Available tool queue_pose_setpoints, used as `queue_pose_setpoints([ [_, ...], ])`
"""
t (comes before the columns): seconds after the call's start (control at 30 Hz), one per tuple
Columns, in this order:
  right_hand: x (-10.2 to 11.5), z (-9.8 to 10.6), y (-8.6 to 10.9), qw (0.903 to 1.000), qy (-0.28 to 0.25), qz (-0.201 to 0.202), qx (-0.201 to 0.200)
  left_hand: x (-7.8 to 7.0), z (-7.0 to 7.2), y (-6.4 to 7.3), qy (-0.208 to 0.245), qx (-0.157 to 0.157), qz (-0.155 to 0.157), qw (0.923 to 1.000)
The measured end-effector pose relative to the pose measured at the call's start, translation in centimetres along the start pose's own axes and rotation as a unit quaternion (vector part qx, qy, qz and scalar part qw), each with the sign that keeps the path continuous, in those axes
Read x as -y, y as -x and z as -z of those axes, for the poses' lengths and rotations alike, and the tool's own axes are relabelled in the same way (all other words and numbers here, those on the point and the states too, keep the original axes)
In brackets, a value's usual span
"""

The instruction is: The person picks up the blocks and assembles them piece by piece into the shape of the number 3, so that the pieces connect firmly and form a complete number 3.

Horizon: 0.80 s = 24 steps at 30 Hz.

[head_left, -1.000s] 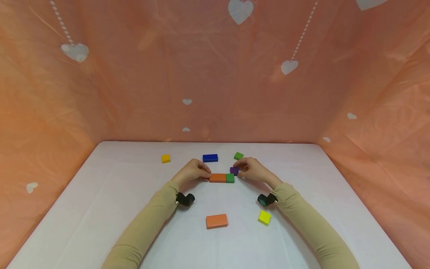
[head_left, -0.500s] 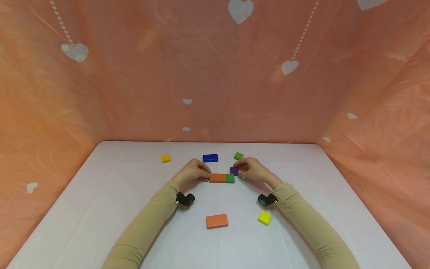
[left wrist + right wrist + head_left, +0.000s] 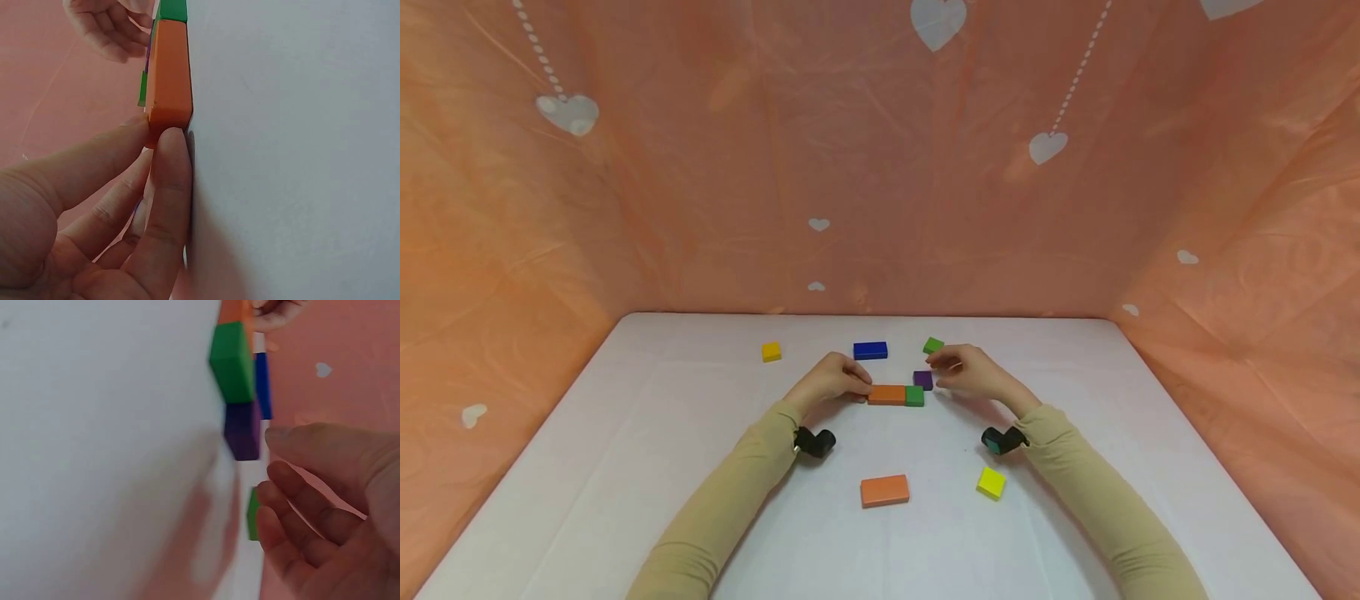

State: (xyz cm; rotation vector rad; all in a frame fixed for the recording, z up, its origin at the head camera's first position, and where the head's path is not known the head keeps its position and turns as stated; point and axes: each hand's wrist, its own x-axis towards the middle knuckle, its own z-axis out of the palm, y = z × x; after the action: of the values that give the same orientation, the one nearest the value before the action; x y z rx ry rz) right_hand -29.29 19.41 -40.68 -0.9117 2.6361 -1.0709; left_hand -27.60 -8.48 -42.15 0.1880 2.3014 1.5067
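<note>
In the head view an orange block (image 3: 887, 395) and a dark green block (image 3: 914, 396) lie end to end in a row. A purple block (image 3: 922, 380) sits just behind the green one, shifted right. My left hand (image 3: 831, 379) holds the orange block's left end; in the left wrist view the fingertips (image 3: 170, 140) are right at that end. My right hand (image 3: 973, 372) hovers just right of the purple block. Its thumb and fingers are parted, with nothing between them, in the right wrist view, near the purple block (image 3: 242, 430).
Behind the hands lie a yellow-orange block (image 3: 771, 352), a blue block (image 3: 870, 351) and a light green block (image 3: 933, 345). A lighter orange block (image 3: 884, 491) and a yellow block (image 3: 991, 483) lie nearer the front of the white table (image 3: 625, 467).
My right hand has let go of the purple block and moved slightly right and back, its fingers spreading. The left hand and the blocks have stayed in place.
</note>
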Motion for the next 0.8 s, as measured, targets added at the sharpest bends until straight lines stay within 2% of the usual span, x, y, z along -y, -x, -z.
queue_pose_setpoints([
  [0.13, 0.2, 1.1, 0.6, 0.9997, -0.013, 0.02, -0.004, 0.0, 0.1, 0.0, 0.003, -0.001, 0.002, 1.0],
  [0.47, 0.5, 3.8, 3.0, 0.9995, -0.029, 0.005, -0.011, 0.1, 0.1, -0.1, 0.002, -0.001, 0.009, 1.0],
  [0.8, -0.8, 6.2, 6.9, 0.9987, -0.048, 0.009, -0.018, 0.1, 0.1, -0.1, 0.007, 0.008, -0.005, 0.9999],
])
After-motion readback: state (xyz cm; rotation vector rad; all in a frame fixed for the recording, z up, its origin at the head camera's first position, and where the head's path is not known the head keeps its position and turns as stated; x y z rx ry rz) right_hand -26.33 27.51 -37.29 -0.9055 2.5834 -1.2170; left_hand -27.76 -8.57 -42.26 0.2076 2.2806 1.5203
